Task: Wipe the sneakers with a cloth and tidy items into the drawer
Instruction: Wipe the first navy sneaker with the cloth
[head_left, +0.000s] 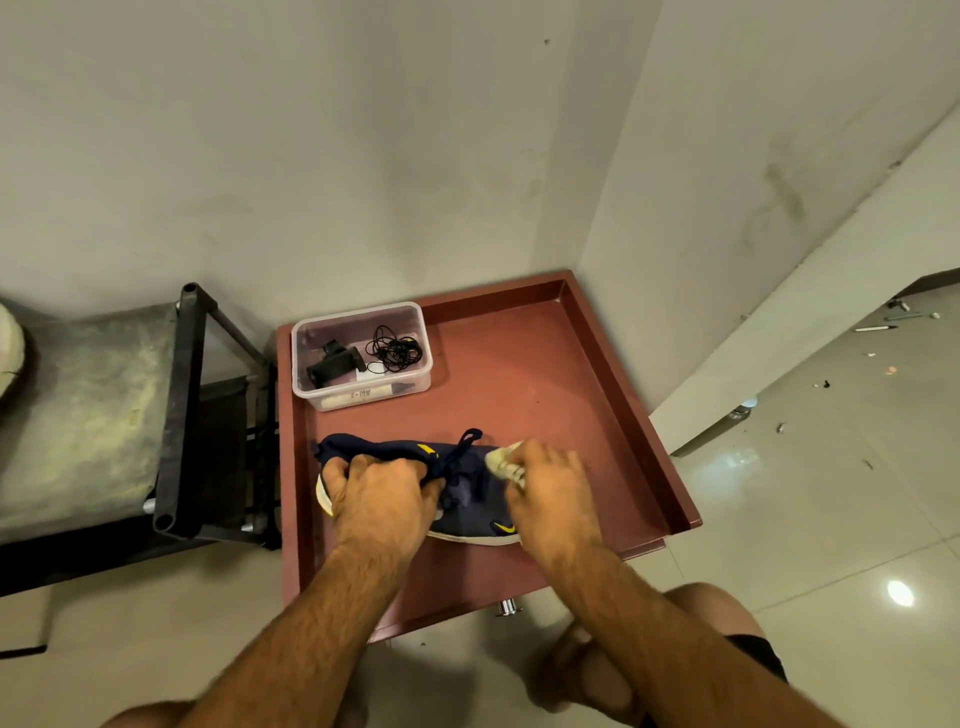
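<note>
The left hand (382, 488) is clamped over the heel end of the navy sneaker (467, 493), pinning it down near the front edge of the pulled-out drawer (597, 415), while the right hand (556, 499) is closed around a pale cloth (504, 460) pressed to the toe end. Only 1 shoe is in sight here. The risk I see: the loose laces by the left hand could catch the cloth, or a hard rub could shove the shoe toward the drawer's right wall. In the back left corner sits a clear plastic box (410, 317) with a tangled black cable (395, 351) and a marker (363, 397) printed with something like "AM-1", seen upside down. The yellow mark on the shoe's side looks like a swoosh logo.
</note>
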